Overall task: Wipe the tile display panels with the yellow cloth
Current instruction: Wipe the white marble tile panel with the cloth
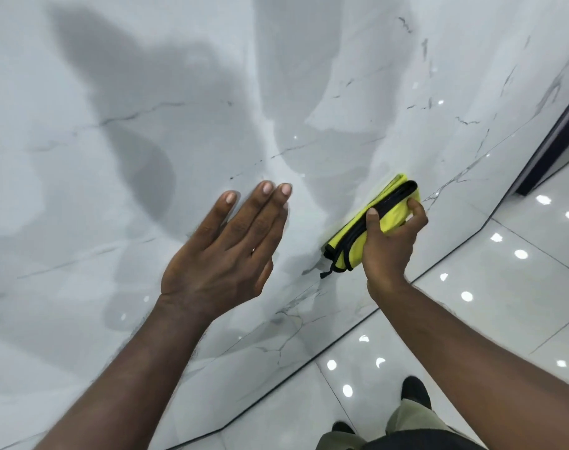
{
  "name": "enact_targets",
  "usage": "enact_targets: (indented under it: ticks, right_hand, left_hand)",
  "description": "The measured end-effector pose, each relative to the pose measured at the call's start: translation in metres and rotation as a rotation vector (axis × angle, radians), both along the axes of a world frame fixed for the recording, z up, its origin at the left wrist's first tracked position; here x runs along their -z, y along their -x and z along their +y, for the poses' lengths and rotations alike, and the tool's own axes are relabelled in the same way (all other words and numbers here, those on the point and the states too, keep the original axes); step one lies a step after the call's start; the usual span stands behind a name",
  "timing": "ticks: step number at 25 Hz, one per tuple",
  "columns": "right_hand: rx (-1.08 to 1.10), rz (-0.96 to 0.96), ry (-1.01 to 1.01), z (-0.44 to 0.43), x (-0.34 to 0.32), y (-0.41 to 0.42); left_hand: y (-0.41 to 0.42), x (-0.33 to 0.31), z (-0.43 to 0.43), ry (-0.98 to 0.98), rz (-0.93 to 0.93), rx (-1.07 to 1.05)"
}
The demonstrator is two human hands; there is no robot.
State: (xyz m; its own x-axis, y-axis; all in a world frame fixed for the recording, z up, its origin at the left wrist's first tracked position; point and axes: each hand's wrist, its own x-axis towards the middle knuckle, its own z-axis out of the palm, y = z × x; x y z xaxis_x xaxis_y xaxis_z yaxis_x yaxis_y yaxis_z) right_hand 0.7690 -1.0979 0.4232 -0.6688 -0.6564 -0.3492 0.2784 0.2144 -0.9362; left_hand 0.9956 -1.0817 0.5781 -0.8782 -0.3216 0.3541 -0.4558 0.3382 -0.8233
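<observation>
A large glossy white marble-look tile panel (pixel 146 125) with thin grey veins fills most of the view in front of me. My right hand (pixel 392 241) grips a folded yellow cloth (pixel 388 219) with black edging and holds it against the panel's lower right part. My left hand (pixel 226 248) is raised with straight fingers, flat at the panel to the left of the cloth; whether the palm touches the surface is unclear. Shadows of my arms and head fall across the panel.
Shiny white floor tiles (pixel 504 287) with ceiling-light reflections lie at the lower right, meeting the panel's bottom edge along a dark line. A dark frame or doorway edge (pixel 556 147) stands at the far right. My legs and dark shoes (pixel 414 389) are below.
</observation>
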Motion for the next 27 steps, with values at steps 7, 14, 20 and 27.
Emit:
enact_targets:
  ticks: [7, 14, 20, 27]
  right_hand:
    - [0.08, 0.227, 0.19, -0.007, -0.056, 0.001]
    - [-0.02, 0.696, 0.389, 0.017, -0.1, -0.035]
    - [0.033, 0.696, 0.383, 0.025, -0.142, -0.06]
    - [0.106, 0.58, 0.309, 0.007, -0.164, -0.045]
  left_hand:
    - [0.003, -0.01, 0.011, -0.106, 0.145, -0.05]
    - [-0.022, -0.048, 0.027, -0.135, 0.321, -0.023]
    - [-0.049, -0.058, 0.034, -0.16, 0.329, -0.014]
    - [-0.04, -0.059, 0.025, -0.142, 0.333, 0.026]
